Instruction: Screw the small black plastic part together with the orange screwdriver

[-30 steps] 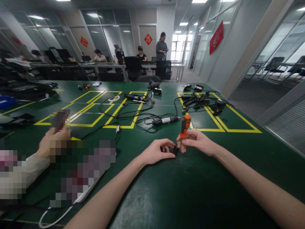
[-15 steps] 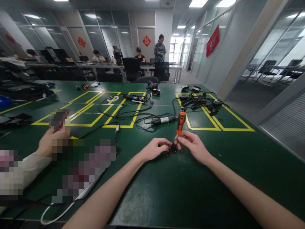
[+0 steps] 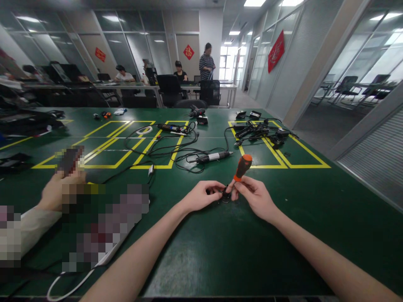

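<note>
An orange and black screwdriver [image 3: 243,166] leans to the right, its handle up, with the fingers of my right hand [image 3: 255,196] closed round its lower end. Below it a small dark round part [image 3: 226,196] rests on the green table [image 3: 201,251]. My left hand [image 3: 203,196] has its thumb and fingertips on the left side of that part, holding it. The screwdriver's tip is too small to make out among the fingers.
Beyond my hands lies a grey and black electric screwdriver [image 3: 214,157] with looped cable. Black cables [image 3: 256,132] pile up at the right rear. At left, another person's hand [image 3: 63,188] holds a phone-like object, near a blurred patch. People sit and stand behind.
The screwdriver has gone from nearly upright to tilted, its handle now further right. My hands stay close round the dark part. The whole view has shifted slightly.
</note>
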{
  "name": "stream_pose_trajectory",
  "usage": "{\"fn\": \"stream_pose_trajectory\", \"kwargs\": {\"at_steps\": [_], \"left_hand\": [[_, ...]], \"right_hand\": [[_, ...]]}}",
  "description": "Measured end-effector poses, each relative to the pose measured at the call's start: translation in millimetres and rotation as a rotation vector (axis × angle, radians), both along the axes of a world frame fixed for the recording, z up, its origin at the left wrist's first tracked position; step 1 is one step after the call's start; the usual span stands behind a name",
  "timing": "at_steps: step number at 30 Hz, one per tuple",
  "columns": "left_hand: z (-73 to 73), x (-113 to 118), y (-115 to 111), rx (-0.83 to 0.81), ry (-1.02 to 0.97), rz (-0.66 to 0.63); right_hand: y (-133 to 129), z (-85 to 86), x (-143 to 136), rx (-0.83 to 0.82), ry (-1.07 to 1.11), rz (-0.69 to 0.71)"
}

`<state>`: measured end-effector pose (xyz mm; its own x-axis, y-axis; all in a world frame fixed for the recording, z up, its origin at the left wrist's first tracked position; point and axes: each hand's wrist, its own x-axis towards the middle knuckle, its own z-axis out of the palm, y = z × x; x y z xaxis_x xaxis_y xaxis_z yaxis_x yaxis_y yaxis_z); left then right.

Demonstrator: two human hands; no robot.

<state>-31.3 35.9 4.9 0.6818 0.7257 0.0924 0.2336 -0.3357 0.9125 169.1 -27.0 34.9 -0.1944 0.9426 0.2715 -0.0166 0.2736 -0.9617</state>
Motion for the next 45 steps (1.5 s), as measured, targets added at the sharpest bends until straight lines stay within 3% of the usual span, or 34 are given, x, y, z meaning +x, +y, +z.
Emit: {"fn": "stream_pose_trajectory", "kwargs": {"at_steps": [10,30,36,45], "left_hand": [[-3.1,1,0,-0.001,0.007,0.015],[-3.1,0,0,0.003,-0.001,0.009],[-2.8,0,0,0.005,0.006,0.012],[-3.0,0,0,0.011,0.034,0.03]], "right_hand": [[3,-4.5,-10,0.036,0.028,-0.114],[-5,-7.1,-14,0.022,0.156,-0.01],[-1,-7.8,-11,0.026,0.097,-0.09],[-1,-5.4,-11,-0.005,0.194,-0.104]]}}
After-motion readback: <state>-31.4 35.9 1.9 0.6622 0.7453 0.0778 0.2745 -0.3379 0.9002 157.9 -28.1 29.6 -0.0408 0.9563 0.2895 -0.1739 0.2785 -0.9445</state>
